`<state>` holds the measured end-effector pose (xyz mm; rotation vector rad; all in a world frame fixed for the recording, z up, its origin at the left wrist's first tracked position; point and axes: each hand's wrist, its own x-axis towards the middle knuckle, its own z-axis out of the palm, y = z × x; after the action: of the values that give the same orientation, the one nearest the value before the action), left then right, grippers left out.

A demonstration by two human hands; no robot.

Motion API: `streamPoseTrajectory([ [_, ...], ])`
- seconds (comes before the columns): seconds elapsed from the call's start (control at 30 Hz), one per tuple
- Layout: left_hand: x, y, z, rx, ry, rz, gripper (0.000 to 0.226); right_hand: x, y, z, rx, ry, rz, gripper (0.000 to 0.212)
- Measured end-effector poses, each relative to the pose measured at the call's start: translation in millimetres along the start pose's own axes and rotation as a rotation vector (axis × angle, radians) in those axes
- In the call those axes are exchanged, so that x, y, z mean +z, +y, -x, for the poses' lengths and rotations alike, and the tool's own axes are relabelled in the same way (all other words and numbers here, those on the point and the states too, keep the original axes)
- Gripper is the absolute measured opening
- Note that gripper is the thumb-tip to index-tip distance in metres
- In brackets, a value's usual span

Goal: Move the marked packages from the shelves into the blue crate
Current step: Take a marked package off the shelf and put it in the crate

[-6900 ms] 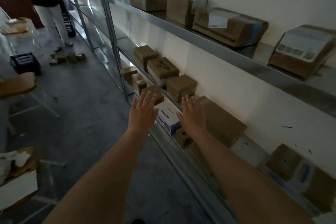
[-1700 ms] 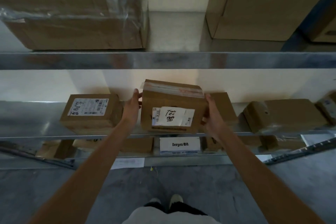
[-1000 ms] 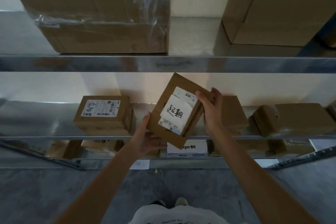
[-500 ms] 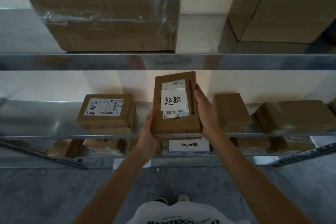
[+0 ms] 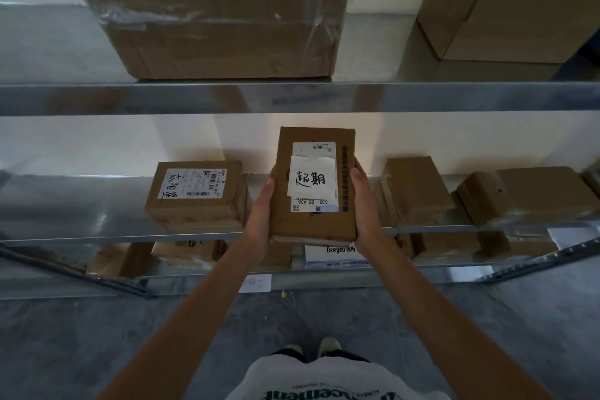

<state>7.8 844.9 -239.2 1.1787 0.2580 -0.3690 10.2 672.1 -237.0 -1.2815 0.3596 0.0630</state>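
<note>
The package [image 5: 313, 185] is a brown cardboard box, longer than wide, held upright on its short end in front of the middle shelf [image 5: 97, 230], clear of the shelf's front edge. Its facing side carries a white printed label with a code along the bottom, and a white paper slip stuck over it bearing two handwritten black characters. A line of dark print runs down the box's right edge, and pale tape shows along its lower end.

The left hand [image 5: 259, 221] grips the box's left side near the lower corner, fingers wrapped behind. The right hand [image 5: 365, 204] clasps the right side, thumb along the front edge.

Just left on the shelf sits another labelled box [image 5: 196, 195], also marked by hand.
</note>
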Motion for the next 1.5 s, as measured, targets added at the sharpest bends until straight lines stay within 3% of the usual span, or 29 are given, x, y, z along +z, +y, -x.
streamPoseTrajectory([
  [0.5,-1.8,-4.4,14.0,-0.121,-0.045,-0.050,0.032,-8.3,22.7,31.3,-0.018,0.158,0.012,0.049],
  [0.7,43.8,-12.8,22.7,-0.076,-0.132,-0.125,0.044,-53.8,11.6,47.1,-0.080,0.268,0.015,0.047],
  [1.03,184.7,-60.2,31.4,-0.078,-0.216,-0.241,0.048,-188.8,-31.9,76.0,-0.200,0.330,-0.074,0.060],
  [1.2,281.0,-103.1,35.1,-0.046,-0.326,-0.290,0.045,-289.8,-54.5,96.9,-0.233,0.444,-0.101,0.048],
  [1.5,444.1,-176.7,40.3,-0.103,-0.469,-0.369,0.038,-450.6,-80.6,138.5,-0.274,0.633,-0.208,0.045],
])
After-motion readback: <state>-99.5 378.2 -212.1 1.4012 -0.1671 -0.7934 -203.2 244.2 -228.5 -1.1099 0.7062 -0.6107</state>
